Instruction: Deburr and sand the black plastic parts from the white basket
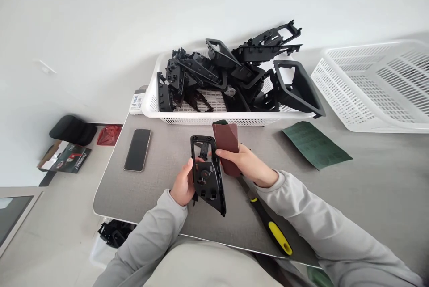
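My left hand (183, 184) grips a black plastic frame part (208, 179) by its left side, holding it above the grey table. In my right hand (250, 166) is a folded piece of sandpaper (226, 137), its reddish-brown side facing me and a bit of green showing at the top. The thumb presses on the sandpaper, right beside the frame's upper right edge. Whether the paper touches the frame, I cannot tell. Below my right wrist lies a tool with a black and yellow handle (273, 229); its metal end is partly hidden.
Behind my hands stands a white basket (214, 119) piled with black plastic parts (241, 68). Another white basket (372, 86) is to the right. A green sheet (315, 144) and a phone (137, 149) lie on the table (161, 144). On the floor is a box (65, 157).
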Available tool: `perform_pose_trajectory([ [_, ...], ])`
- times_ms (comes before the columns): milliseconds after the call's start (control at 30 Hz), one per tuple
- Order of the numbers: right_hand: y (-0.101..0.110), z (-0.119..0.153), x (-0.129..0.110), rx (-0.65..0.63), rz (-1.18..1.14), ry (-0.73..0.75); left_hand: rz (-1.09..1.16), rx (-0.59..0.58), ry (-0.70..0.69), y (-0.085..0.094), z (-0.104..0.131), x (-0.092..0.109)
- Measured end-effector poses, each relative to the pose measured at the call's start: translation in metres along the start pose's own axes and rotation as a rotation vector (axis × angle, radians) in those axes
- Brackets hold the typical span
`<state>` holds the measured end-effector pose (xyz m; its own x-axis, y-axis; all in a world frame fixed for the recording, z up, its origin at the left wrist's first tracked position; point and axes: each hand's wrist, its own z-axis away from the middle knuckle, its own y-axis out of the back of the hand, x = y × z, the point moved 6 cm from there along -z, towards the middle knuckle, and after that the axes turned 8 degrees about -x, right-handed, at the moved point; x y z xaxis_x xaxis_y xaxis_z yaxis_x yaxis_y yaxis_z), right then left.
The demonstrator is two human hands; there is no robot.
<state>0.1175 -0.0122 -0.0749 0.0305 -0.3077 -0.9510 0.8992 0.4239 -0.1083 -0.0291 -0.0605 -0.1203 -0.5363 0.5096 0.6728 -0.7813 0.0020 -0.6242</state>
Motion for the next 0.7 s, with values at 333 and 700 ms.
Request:
perform_pose_trajectory([
  [333,-0.019,0.0,0.013,-0.134,0.007,-0.04,-0.436,0.0,-0.123,-0.007,-0.03,0.05],
  [700,-0.003,-0.003,0.018,-0.09,0.018,-0.148,-0.53,-0.081,-0.04,0.008,-0.05,0.028],
])
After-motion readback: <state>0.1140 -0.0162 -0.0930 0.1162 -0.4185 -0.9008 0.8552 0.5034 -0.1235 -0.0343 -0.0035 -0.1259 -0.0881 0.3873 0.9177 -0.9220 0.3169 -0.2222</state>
